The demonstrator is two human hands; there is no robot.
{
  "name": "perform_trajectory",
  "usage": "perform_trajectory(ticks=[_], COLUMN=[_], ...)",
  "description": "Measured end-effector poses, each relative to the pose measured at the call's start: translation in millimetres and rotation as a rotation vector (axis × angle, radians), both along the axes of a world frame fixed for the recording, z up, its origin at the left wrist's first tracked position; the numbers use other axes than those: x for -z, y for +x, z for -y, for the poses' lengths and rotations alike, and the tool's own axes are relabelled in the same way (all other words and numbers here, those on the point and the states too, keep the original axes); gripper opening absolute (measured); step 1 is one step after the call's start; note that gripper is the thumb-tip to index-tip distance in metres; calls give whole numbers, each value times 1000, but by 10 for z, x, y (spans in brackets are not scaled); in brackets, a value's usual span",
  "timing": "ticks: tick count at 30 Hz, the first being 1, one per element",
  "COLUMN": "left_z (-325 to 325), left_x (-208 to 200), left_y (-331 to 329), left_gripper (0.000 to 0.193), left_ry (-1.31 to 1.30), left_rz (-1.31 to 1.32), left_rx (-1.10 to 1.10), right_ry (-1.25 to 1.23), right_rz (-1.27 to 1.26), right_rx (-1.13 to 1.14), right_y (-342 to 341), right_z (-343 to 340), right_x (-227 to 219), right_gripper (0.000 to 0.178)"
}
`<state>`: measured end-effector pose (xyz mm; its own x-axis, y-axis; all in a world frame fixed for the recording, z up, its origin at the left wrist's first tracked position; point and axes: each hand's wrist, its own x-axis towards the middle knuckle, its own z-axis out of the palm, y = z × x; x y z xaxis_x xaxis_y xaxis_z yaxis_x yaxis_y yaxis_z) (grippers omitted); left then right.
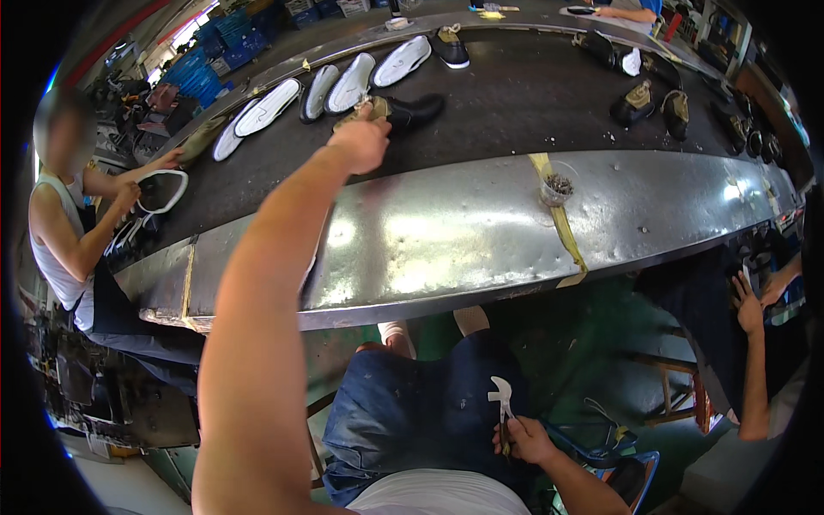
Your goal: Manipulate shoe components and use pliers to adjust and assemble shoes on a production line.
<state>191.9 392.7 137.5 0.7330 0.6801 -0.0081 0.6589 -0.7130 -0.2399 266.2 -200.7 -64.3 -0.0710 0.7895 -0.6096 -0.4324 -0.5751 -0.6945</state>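
While the left hand clamps a dark shoe, the right hand grips a hammer-like tool. White soles lie nearby.

A dark shoe is part-hidden — by the left hand.

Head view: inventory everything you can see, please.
Bench: one, dark, silver-edged, across middle
Shoe: one, black and tan, upper middle
Soles: five, white or grey, upper left
Other shoes: several, black and tan, top and right
Cup: one, clear, on silver edge
Crates: several, blue, upper left
Stool: one, brown, lower right
People: three, mixed clothes, left, right, top
Hand tool: one, silver, lower middle
Left hand: one, bare, at shoe
Right hand: one, bare, holding hand tool
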Motion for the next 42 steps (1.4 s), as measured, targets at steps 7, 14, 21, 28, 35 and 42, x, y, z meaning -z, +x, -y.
perform_trajectory(ticks=[7, 14, 21, 28, 35, 42], left_z=[94, 491, 2569, 3956, 3884, 3877], left_x=[-401, -541, 11, 1345, 1179, 1109], left_y=[-952, -1757, -2134, -2015, -2110, -2117], left_gripper=[52, 53, 50, 59, 53, 57], left_ry=[-173, -1096, -1148, -1137, -1333, -1308], left_rz=[129, 888, 1422, 1367, 1385, 1259], left_rx=[-277, -538, -186, -298, -81, -115], right_ry=[-70, -51, -42, 256, 381, 277], right_rz=[34, 142, 277, 517, 662, 263], right_rx=[-37, -53, -29, -197, -392, -365], right_y=[55, -90, -218, -469, -812, -784], right_z=[-171, -31, 69, -36, -398, -580], right_x=[-174, -176, -157, -864, -1323, -1204], right_gripper=[41, 43, 39, 28, 32, 29])
